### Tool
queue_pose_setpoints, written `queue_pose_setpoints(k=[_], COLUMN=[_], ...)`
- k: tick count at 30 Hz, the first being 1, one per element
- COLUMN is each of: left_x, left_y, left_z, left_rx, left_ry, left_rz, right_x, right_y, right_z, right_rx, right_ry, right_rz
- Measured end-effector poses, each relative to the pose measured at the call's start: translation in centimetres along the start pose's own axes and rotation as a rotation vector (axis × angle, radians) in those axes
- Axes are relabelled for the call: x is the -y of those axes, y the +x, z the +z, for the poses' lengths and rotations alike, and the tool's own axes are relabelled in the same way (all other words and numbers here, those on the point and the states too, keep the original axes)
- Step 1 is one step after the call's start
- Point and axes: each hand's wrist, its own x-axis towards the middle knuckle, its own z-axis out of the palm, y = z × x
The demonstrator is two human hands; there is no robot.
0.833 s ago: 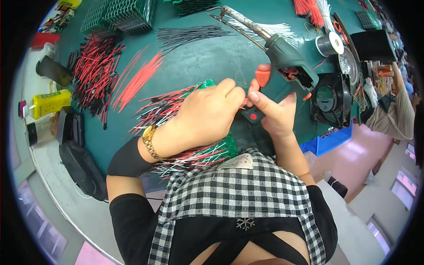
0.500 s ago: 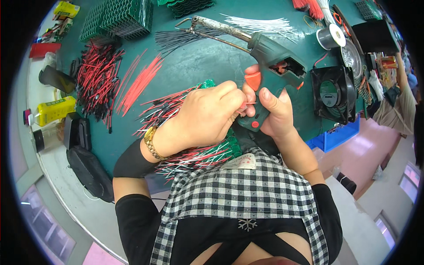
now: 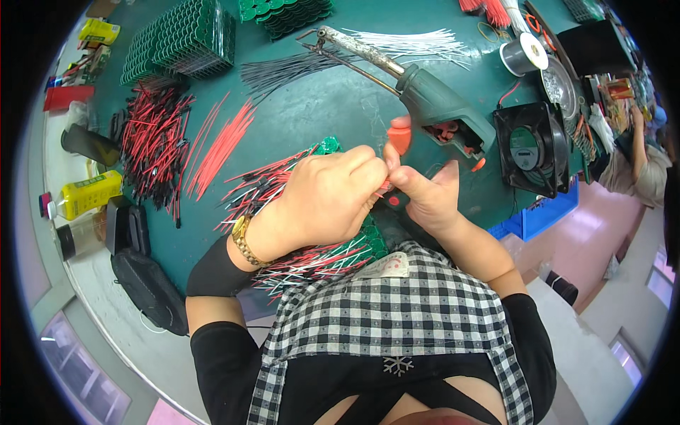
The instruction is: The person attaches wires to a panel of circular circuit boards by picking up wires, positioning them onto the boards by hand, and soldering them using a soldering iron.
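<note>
My left hand, wearing a gold watch, has its fingers pinched on a thin red wire; most of the wire is hidden. My right hand meets it, thumb and forefinger at the same spot. The right hand's other fingers curl round the handle of a green soldering gun with an orange trigger; its metal tip points up and left. Under my left wrist, a green honeycomb rack carries several red, white and black wires.
Red-and-black wires are heaped at left beside loose red wires. Black wires and white wires lie beyond. Stacked green racks stand far left. A solder spool and a black fan are at right.
My hands have drawn closer together, the right one shifting left. The right thumb now bends over the pinch, covering more of the gun's handle. The whole view has shifted slightly.
</note>
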Motion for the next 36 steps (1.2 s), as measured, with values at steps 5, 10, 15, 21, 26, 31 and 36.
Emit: queue_pose_setpoints(k=[5,10,15,21,26,31,36], left_x=[0.4,0.1,-1.0,1.0,3.5,6.2,8.3], left_y=[0.3,-0.1,0.1,-1.1,-4.4,-5.6,-6.8], left_z=[0.2,0.2,-1.4,-5.1,-3.1,-1.7,-0.7], left_rx=[-0.008,0.018,-0.012,-0.246,-0.187,-0.222,-0.250], left_ry=[-0.155,-0.197,-0.182,0.145,0.124,0.050,0.046], left_rz=[-0.006,-0.057,-0.158,-0.277,-0.458,-0.578,-0.553], right_x=[0.4,0.1,0.6,1.4,0.3,-0.3,-1.8], right_y=[-0.1,0.0,-0.1,-1.2,-4.4,-6.6,-7.9], right_z=[0.8,1.0,1.4,0.3,-1.8,-1.8,-1.7], right_rx=[-0.025,-0.007,-0.033,-0.118,-0.142,-0.160,-0.097], right_ry=[0.125,0.065,-0.043,0.053,-0.080,-0.187,-0.312], right_rz=[0.074,0.061,0.091,0.062,0.119,0.230,0.310])
